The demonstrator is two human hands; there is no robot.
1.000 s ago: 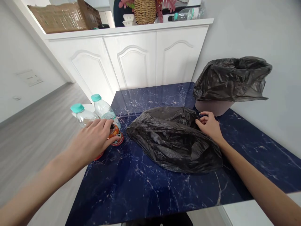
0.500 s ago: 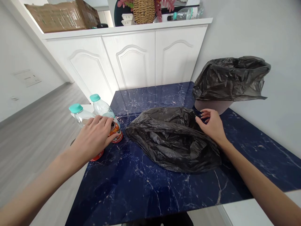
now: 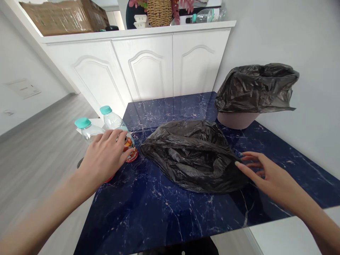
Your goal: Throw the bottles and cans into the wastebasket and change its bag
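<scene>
A crumpled black plastic bag (image 3: 191,159) lies on the dark blue marbled table (image 3: 159,219), its mouth partly spread. At the bag's right edge is my right hand (image 3: 265,177), fingers apart and thumb tip at the plastic. My left hand (image 3: 106,154) hovers over the drinks at the table's left side, thumb and fingers apart. Just beyond its thumb stands an orange-red can (image 3: 132,153). Two clear bottles with teal caps, one farther back (image 3: 113,118) and one nearer (image 3: 89,130), stand behind the hand. Another red item beneath my palm is mostly hidden.
A pinkish bin (image 3: 236,120) lined with a black bag (image 3: 257,88) stands at the table's back right, by the wall. White cabinets (image 3: 151,71) rise behind the table, with a cardboard box (image 3: 63,17), a woven basket (image 3: 159,12) and a lying bottle (image 3: 208,16) on top.
My right hand has moved right and toward me along the bag's edge, away from the bin. My left hand has shifted slightly left, showing more of the orange-red can.
</scene>
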